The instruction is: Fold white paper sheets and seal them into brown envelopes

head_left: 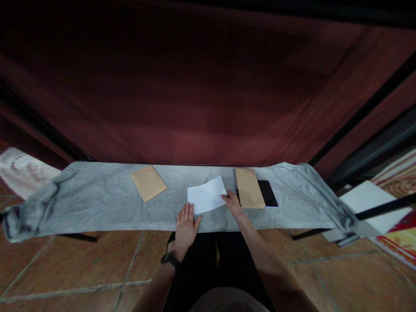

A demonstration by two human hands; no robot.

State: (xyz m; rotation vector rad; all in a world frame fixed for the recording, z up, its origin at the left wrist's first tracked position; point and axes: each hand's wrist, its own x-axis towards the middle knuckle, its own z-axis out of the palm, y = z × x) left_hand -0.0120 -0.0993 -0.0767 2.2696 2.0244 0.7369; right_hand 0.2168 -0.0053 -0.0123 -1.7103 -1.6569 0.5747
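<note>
A white sheet of paper [206,196] with a crease near its middle lies on the grey cloth [107,203]. My left hand [186,223] rests flat at the sheet's lower left corner, fingers stretched out. On the right edge of the sheet, my right hand [232,203] pinches the paper between thumb and fingers. Just right of that hand is a stack of brown envelopes [249,188]. To the left, apart from the sheet, lies another brown envelope [148,183], tilted.
A dark tablet-like object [268,193] lies partly under the brown stack. Behind the cloth-covered surface rises a dark red panel [195,108]. White boards [373,208] stand at the right, past the cloth's end. Striped fabric [27,171] shows at the far left.
</note>
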